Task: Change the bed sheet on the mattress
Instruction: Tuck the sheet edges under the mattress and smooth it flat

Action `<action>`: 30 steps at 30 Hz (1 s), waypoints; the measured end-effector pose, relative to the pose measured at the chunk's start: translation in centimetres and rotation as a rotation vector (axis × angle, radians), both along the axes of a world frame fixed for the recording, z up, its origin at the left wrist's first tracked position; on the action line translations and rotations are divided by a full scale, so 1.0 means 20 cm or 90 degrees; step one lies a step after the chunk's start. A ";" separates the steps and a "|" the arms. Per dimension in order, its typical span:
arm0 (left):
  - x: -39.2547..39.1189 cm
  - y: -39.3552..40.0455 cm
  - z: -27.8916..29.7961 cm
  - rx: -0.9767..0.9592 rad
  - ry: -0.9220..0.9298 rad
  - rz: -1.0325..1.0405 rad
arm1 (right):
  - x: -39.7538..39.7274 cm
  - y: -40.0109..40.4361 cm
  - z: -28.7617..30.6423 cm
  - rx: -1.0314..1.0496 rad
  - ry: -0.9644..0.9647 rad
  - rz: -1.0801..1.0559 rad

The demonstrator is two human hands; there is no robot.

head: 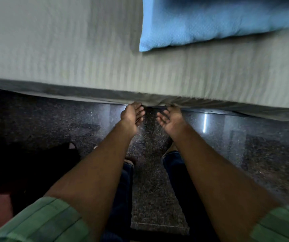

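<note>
Your sheet (70, 49) is thin woven cloth, pale grey-green with fine lengthwise stripes, lying flat over the mattress and hanging a short way over the near edge. It looks light, limp and easy to bunch, with no stiffness; expect it to drape and slide rather than hold shape, and to snag if tucked under weight. The hem (87, 94) along the near edge reads darker and folded, so that's your strongest place to take hold, better than mid-cloth.

Your left hand (131, 115) and right hand (170, 119) sit close together at the hem, palms turned up, fingertips right at the gathered pucker (159, 102) of cloth. Lower fingers are loosely spread and slightly curled. The thumb and forefinger tips seem to be at or under the fabric, but motion blur hides them, so you can't tell whether either hand actually pinches it.

A blue pillow (218, 20) with a pebbled, quilted-looking weave rests on the sheet at upper right, soft and light but pinning that area, so lift it off before pulling. The floor (149, 189) is dark speckled polished stone, glossy with reflections, likely slippery for cloth dropped on it. Rolled green sleeves (40, 222) are clear of the work.
</note>
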State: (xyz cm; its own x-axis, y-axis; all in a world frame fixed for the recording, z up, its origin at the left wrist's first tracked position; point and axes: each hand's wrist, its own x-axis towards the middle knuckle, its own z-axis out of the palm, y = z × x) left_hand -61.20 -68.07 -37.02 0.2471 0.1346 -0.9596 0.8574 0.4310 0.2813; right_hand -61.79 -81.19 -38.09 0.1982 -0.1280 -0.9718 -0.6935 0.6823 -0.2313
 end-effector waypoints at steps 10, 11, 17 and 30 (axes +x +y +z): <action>0.00 0.44 0.11 0.091 -0.048 0.099 | -0.04 0.32 0.18 0.015 -0.034 0.065; 0.00 0.48 0.11 0.090 -0.058 0.114 | -0.04 0.36 0.17 0.010 -0.034 0.050; 0.10 0.65 0.06 0.274 -0.072 0.178 | 0.08 0.57 0.17 0.062 -0.039 0.066; 0.15 0.87 -0.11 0.252 -0.038 0.042 | 0.17 0.69 -0.15 -0.242 0.039 0.061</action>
State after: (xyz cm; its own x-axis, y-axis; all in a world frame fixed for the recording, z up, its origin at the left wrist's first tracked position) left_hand -58.21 -50.64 -39.28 0.2787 0.5087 -0.8146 0.8086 0.3334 0.4848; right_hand -58.37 -67.48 -41.07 0.1693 -0.4648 -0.8691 -0.7700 0.4880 -0.4110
